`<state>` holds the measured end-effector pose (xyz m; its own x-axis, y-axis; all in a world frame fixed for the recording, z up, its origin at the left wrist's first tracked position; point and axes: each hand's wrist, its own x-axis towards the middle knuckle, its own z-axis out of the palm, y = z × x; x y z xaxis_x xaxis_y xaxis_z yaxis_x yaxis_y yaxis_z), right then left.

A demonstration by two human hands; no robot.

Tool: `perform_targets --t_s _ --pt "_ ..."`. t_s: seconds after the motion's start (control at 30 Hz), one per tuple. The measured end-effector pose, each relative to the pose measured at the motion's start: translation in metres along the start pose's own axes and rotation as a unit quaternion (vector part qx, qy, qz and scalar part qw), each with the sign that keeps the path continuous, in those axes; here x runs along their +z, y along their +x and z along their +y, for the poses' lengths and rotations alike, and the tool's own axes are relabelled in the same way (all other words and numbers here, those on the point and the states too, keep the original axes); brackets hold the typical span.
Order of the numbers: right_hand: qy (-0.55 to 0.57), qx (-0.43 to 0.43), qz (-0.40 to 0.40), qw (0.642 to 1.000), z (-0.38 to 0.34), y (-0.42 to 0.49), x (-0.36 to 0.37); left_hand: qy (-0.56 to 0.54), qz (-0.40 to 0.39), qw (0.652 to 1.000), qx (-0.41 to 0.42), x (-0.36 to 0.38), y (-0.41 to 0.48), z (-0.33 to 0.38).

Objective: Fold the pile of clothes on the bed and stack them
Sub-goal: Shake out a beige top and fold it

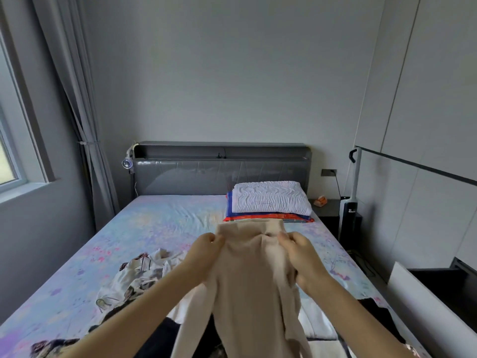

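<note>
Pastel bed sheet (160,223), grey headboard (222,174), curtain (77,104)

Head camera, close above the grip.
Looks forward and down: left hand (206,248) and right hand (300,250) hold the beige garment (247,280) mid-frame, headboard (219,174) beyond.

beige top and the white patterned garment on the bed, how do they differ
The beige top is plain; the white patterned garment carries dark prints. The beige top is held up, pinched near its collar by the left hand and right hand; the white patterned garment lies untouched on the bed. The beige top hangs fairly straight; the white patterned garment is crumpled. Neither is folded yet.
</note>
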<state>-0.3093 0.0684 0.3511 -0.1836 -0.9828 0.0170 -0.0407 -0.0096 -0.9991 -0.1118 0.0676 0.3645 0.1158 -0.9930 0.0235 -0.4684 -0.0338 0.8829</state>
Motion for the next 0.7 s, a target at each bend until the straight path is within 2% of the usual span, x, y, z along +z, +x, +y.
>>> perform_targets --t_s 0.2,0.3,0.4,0.5,0.6,0.67,0.7 --pt "-0.099 -0.104 -0.092 0.985 0.003 -0.030 0.041 -0.149 -0.103 0.983 0.029 0.016 -0.025 0.003" --pt "-0.148 -0.170 -0.142 0.964 0.000 -0.039 0.046 -0.195 -0.115 0.973 0.037 0.016 -0.027 0.001" --pt "-0.180 -0.160 -0.192 0.951 -0.003 -0.043 0.044 -0.227 -0.121 0.966 0.035 0.015 -0.031 -0.003" --pt "-0.203 -0.137 -0.262 0.933 -0.010 -0.049 0.041 -0.209 -0.118 0.970 0.039 0.012 -0.035 -0.004" --pt "-0.123 -0.063 -0.365 0.921 -0.014 -0.051 0.032 -0.227 -0.126 0.965 0.036 0.004 -0.033 -0.007" --pt "-0.058 -0.038 -0.353 0.933 -0.014 -0.052 0.026 -0.263 -0.154 0.952 0.024 -0.003 -0.031 -0.010" --pt "-0.059 -0.064 -0.297 0.951 -0.014 -0.051 0.025 -0.267 -0.164 0.949 0.025 -0.007 -0.030 -0.011"
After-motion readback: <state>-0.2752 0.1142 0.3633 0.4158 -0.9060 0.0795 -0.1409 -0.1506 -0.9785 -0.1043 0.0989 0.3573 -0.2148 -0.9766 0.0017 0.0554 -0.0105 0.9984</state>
